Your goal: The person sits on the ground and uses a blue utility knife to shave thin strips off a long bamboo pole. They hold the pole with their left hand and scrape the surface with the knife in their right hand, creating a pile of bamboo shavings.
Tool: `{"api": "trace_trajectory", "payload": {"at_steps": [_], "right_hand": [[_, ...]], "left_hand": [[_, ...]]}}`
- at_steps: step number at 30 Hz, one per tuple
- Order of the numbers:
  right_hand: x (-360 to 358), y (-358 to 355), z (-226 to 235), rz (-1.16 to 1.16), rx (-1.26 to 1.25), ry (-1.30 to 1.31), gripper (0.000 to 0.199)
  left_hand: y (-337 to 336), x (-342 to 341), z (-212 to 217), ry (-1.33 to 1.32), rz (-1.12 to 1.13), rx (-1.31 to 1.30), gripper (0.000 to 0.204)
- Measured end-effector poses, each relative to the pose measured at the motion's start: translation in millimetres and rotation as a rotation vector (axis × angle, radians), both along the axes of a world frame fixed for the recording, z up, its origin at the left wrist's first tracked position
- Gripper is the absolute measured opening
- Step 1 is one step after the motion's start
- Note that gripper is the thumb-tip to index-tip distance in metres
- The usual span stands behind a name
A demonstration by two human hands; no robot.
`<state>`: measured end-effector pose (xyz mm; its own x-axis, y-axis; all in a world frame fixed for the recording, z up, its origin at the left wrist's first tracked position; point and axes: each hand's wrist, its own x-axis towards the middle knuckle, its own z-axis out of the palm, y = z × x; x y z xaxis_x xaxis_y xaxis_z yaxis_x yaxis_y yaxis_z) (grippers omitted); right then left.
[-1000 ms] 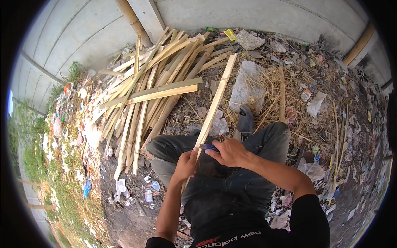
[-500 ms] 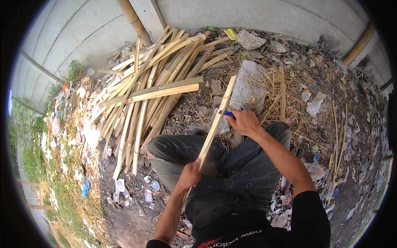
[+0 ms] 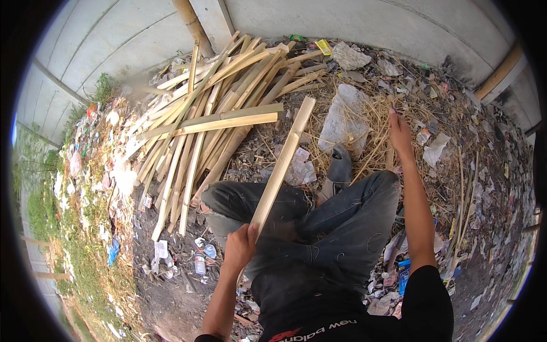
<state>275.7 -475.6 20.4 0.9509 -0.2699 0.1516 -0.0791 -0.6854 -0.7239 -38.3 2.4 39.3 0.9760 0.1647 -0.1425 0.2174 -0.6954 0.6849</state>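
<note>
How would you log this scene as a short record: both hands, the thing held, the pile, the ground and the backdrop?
Left hand: closed on the lower part of a strip
Strip: long, pale, slanting up and to the right
Right hand: out to the right, apart from the strip; whether it holds anything is unclear
Pile: many strips, crossing, ahead on the left
Ground: straw, litter and a grey slab
Backdrop: pale grey wall
</note>
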Motion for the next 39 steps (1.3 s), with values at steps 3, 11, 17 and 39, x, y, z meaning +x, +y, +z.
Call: {"api": "trace_trajectory", "payload": {"at_steps": [3,11,17,39], "right_hand": [[-40.5,73.2,18.4,0.171,0.102,-0.056,0.063],[-163.1,210.1,43.8,0.811,-0.110,0.109,0.058],[-172.3,226.0,27.1,0.882,-0.203,0.064,0.059],[-41.5,70.9,14.4,0.153,0.023,0.030,0.069]], "left_hand": [[-6.9,31.0,15.1,-0.038,0.044,0.010,0.047],[-41.5,66.2,25.5,-0.091,0.052,0.059,0.044],[-50.2,70.1,27.2,-0.115,0.023,0.141,0.043],[-11.0,2.5,2.1,0.015,0.011,0.279,0.037]]}}
